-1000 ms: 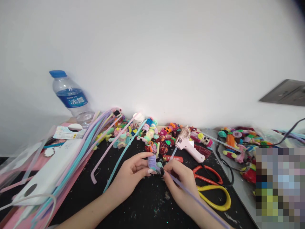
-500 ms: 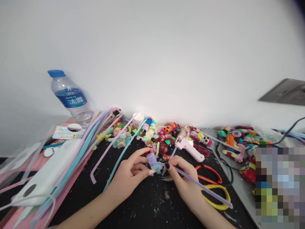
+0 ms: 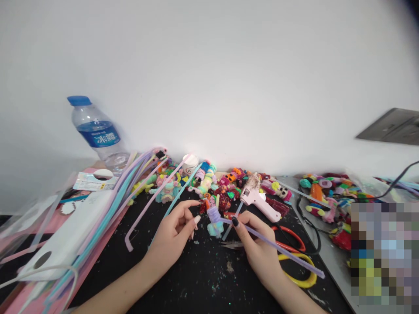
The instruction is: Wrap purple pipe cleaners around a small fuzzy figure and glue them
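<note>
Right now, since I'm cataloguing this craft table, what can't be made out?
Head view only:
- Scissors: middle hidden behind the right hand.
- Pixelated patch: covers whatever lies at the lower right.
- Pipe cleaner in that hand: its wound end is too small to read.
- Bottle label: print too small.

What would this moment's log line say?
left hand open, beside coiled figure | right hand pinching lilac pipe cleaner | its end wound onto figure

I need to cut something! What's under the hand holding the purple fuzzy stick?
Scissors with red and yellow handles lie under the right hand and its purple fuzzy stick. Only the handle loops show clearly; the hand covers the rest.
</note>
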`<state>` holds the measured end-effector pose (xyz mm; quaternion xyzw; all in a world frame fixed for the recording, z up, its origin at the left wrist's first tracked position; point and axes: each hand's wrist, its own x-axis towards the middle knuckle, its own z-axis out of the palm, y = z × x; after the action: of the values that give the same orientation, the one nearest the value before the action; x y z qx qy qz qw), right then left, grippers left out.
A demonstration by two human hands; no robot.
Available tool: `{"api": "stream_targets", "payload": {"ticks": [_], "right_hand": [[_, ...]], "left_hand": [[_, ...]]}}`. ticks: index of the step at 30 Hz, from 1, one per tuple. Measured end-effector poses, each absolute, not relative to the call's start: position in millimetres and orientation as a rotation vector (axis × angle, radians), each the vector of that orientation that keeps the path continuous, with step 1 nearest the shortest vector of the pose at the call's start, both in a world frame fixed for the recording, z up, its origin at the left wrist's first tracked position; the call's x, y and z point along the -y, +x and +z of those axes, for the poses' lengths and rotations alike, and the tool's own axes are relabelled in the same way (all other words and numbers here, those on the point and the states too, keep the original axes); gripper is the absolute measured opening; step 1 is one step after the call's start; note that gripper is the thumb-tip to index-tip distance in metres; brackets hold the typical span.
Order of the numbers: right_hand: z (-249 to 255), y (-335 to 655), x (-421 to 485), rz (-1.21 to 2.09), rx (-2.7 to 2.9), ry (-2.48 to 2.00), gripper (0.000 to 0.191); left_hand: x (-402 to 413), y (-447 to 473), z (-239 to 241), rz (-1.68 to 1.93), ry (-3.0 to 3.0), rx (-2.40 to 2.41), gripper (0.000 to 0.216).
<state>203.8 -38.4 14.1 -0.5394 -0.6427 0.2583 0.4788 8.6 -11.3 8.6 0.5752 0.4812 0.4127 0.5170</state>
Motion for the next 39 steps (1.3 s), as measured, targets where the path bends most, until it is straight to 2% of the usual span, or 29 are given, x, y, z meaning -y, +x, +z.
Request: {"api": "stream_targets", "payload": {"ticks": [11, 18, 23, 31, 39], "right_hand": [[12, 208, 41, 0.553, 1.650, -1.299, 0.021], [13, 208, 42, 0.501, 1.689, -1.286, 0.020], [15, 207, 44, 0.435, 1.811, -1.213, 0.018], [19, 203, 44, 0.407, 2.039, -1.004, 0.015], [15, 207, 43, 0.428, 2.055, -1.005, 0.012]], "left_hand": [[9, 3, 0, 0.958, 1.320, -1.180, 0.033], [8, 5, 4, 1.056, 1.432, -1.151, 0.027], [11, 4, 11, 1.009, 1.494, -1.139, 0.030], [14, 7, 8, 0.900, 1.602, -1.060, 0.010], [11, 7, 2, 0.921, 1.501, -0.992, 0.010]]}}
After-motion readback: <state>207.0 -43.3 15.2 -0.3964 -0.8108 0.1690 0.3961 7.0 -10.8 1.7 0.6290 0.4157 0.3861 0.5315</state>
